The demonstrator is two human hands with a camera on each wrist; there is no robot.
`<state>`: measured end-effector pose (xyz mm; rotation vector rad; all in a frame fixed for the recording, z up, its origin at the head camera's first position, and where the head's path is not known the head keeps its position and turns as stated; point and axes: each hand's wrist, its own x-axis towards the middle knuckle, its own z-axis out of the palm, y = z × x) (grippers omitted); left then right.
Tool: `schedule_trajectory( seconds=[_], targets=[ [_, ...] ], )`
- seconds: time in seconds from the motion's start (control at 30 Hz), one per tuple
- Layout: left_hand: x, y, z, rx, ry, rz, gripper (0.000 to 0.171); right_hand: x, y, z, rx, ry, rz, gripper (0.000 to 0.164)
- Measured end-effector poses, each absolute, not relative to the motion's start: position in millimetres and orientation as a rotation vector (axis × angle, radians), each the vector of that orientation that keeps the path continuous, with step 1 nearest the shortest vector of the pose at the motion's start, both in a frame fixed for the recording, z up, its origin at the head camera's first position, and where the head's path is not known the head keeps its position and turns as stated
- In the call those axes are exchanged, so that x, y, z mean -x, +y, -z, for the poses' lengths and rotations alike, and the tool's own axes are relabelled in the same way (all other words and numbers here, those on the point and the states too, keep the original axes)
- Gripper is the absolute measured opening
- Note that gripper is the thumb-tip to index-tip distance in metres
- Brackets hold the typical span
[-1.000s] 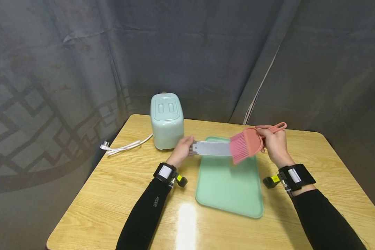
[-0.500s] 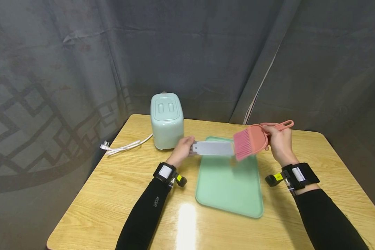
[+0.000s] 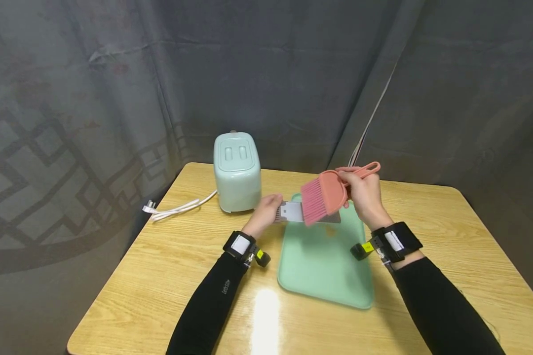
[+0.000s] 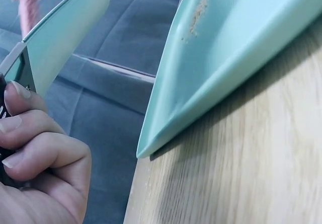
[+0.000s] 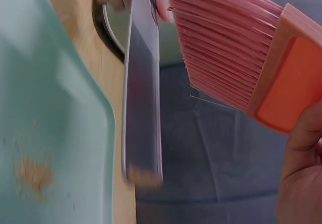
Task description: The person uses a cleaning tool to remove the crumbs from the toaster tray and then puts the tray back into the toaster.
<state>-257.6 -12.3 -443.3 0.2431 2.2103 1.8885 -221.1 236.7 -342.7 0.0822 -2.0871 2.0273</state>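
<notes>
My left hand (image 3: 264, 212) pinches one end of a flat grey metal crumb tray (image 3: 292, 212), which reaches out over the green serving tray (image 3: 324, 268). In my right hand (image 3: 367, 197) is a pink hand brush (image 3: 332, 191), gripped near the base of its looped handle. Its bristles (image 5: 226, 43) cover the middle of the crumb tray in the head view; whether they touch it I cannot tell. Tan crumbs (image 5: 145, 177) show at the tray's free end in the right wrist view. A small heap of crumbs (image 5: 35, 174) lies on the green tray below.
A pale green toaster (image 3: 237, 170) stands at the back left of the wooden table (image 3: 160, 276), just behind my left hand. Its white cord (image 3: 177, 209) runs left, with the plug by the table edge. A grey curtain (image 3: 266, 84) hangs behind the table.
My right hand first drew the brush right towards the crumb tray's free end, then carried it back left over the middle. The left hand shifted slightly right. Crumbs now show on the green tray.
</notes>
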Motion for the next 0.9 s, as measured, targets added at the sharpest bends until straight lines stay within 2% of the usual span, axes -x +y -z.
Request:
schedule_trajectory(
  seconds=[0.37,0.9],
  targets=[
    [254.7,-6.3,443.3,-0.266,2.205,-1.91,0.046,228.4,204.8,354.5,-0.073,-2.211,-1.963,0.034],
    [255.2,-12.2,441.6,-0.197,2.13,-1.933,0.045,218.4,240.6,359.1,-0.028,-2.268,-1.904,0.04]
  ],
)
